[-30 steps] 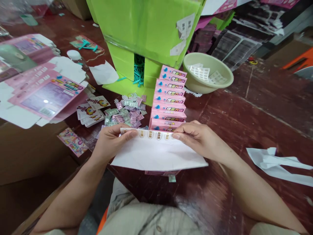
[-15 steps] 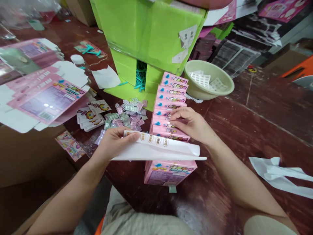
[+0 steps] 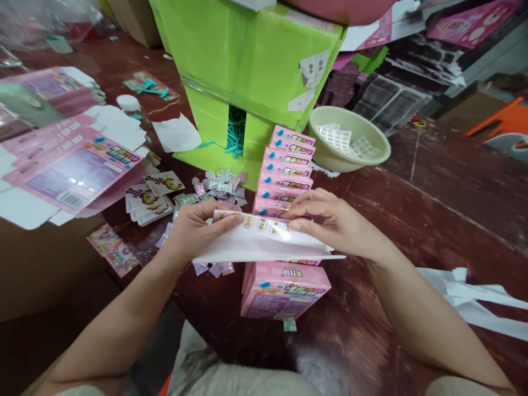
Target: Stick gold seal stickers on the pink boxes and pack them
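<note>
A white sheet of oval stickers (image 3: 264, 245) with gold-brown print spans my two hands, its lower edge folded. My left hand (image 3: 198, 228) is closed on the sheet's left end, thumb on top. My right hand (image 3: 330, 223) pinches the upper edge near the right-hand stickers, thumb in front and fingers behind; whether a sticker is lifted there I cannot tell. Beneath and beyond the sheet runs a row of pink printed boxes (image 3: 285, 170), partly covered by it. The nearest pink box (image 3: 286, 294) shows its front and top below the sheet.
Small sachets (image 3: 223, 187) and printed cards (image 3: 146, 203) lie left of the row. Flattened pink cartons (image 3: 78, 170) are stacked farther left. A green box (image 3: 256, 66) with teal pieces stands behind, beside a cream bowl (image 3: 350, 157). White backing paper (image 3: 474, 297) lies right.
My right hand has come from above a pink box toward me and now grips the sheet's upper edge. The sheet has risen slightly in view, uncovering more of the nearest box's top.
</note>
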`<state>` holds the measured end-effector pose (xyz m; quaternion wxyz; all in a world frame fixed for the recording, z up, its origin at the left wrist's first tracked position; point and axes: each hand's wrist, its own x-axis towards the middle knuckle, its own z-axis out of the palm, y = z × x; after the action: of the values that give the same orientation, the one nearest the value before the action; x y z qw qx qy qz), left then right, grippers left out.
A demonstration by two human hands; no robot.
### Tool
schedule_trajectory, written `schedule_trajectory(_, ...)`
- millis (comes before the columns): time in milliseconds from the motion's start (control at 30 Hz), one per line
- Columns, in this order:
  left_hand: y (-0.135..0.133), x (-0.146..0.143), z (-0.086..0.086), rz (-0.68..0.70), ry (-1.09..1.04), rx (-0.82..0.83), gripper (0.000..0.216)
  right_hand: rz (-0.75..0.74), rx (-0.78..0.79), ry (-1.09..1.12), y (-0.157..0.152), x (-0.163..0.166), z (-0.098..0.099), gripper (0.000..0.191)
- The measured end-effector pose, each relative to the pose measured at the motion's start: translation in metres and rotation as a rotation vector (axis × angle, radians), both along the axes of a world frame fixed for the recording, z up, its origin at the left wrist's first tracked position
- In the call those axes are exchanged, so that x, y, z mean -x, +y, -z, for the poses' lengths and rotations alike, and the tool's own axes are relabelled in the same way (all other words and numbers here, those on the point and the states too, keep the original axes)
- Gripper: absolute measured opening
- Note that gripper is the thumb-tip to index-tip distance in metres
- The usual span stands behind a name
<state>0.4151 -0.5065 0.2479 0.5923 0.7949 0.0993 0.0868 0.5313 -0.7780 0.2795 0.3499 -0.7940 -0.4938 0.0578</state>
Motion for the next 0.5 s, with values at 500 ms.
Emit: schedule_trajectory(500, -0.004, -0.007, 0.013, -0.003, 0.031, 0.145, 0.036, 0.082, -0.070, 0.190, 0.006, 0.009, 0.006, 0.019)
